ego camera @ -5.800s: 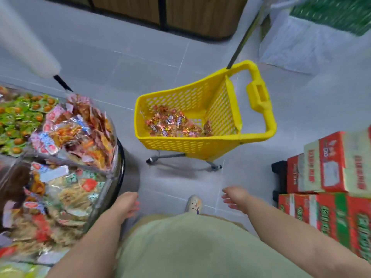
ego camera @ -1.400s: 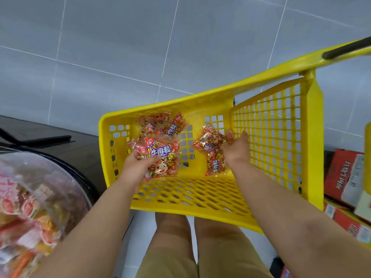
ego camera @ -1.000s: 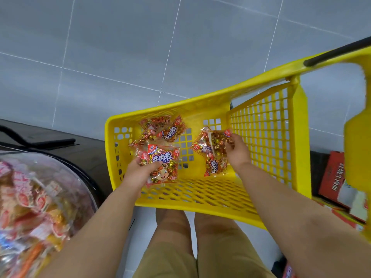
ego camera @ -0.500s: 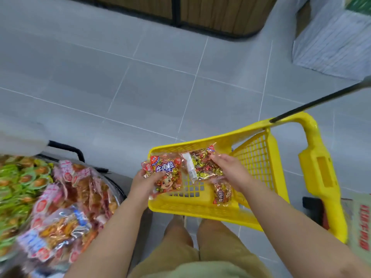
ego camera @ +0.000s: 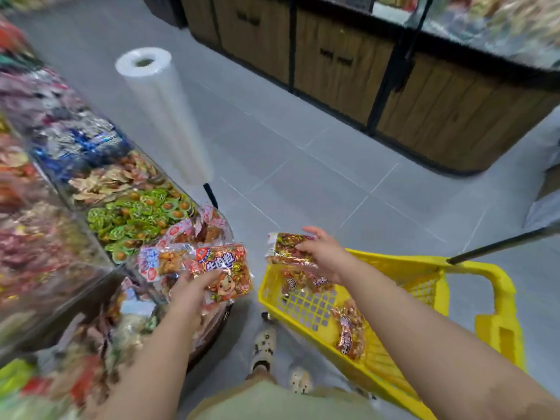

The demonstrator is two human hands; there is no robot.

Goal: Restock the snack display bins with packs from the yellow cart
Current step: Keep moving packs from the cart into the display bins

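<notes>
My left hand (ego camera: 190,294) grips a red and orange snack pack (ego camera: 222,272) with a cartoon face, held over the near corner of the display bins (ego camera: 91,268) on the left. My right hand (ego camera: 325,257) holds a second pack (ego camera: 288,248) with a gold and red pattern above the front rim of the yellow cart (ego camera: 424,298). A few more packs (ego camera: 348,331) lie inside the cart. The bins hold green, brown, blue and red wrapped snacks.
A roll of clear plastic bags (ego camera: 165,113) stands on a black post beside the bins. Wooden cabinets (ego camera: 394,77) line the far side of the grey tiled aisle. The cart's black handle bar (ego camera: 500,245) juts out at right. My feet (ego camera: 263,347) are below.
Both hands have lifted their packs out of the cart and swung left, the left one now over the bins. The view has turned from the cart toward the display.
</notes>
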